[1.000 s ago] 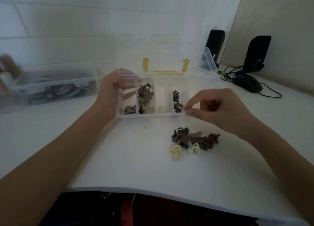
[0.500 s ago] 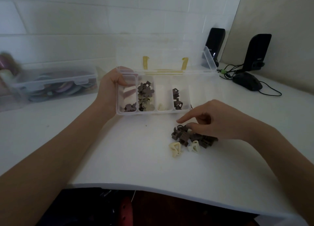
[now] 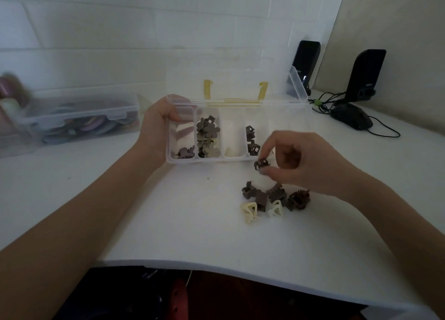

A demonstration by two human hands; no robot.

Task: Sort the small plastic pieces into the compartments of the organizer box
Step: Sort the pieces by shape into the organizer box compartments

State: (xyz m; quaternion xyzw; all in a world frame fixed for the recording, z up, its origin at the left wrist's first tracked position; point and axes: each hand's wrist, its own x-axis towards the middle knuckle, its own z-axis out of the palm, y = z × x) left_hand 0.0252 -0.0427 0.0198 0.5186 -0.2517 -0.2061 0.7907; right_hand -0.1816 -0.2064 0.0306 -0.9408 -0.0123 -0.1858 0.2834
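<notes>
Organizer box (image 3: 237, 159): clear, glossy plastic, long and shallow, split by thin walls into a row of compartments; its lid (image 3: 231, 79) stands open behind, with two yellow latches.
Compartments: far left holds a few dark brown pieces, the next a heap of grey-brown flower-like pieces (image 3: 207, 136), the third one cream piece, the fourth two dark angular pieces.
Left hand (image 3: 157, 127): its grip is curled round the box's left end, fingers seen through the wall.
Right hand (image 3: 298, 162): thumb and forefinger pinch one dark brown piece (image 3: 261, 165), held in the air just in front of the box's near edge, by the fourth compartment.
Loose pile (image 3: 274, 198): dark brown, toothed, clip-like pieces with two cream looped ones, on the matte white desk (image 3: 192, 235) near the right hand.
Around: a clear lidded case (image 3: 79, 117) of coloured items at left; two black speakers (image 3: 366, 76), a black mouse (image 3: 352, 118) and cables at right.
Change: half a second ago the right hand lay low on the pile; it is now lifted clear with the piece, while the left hand has kept its hold.
</notes>
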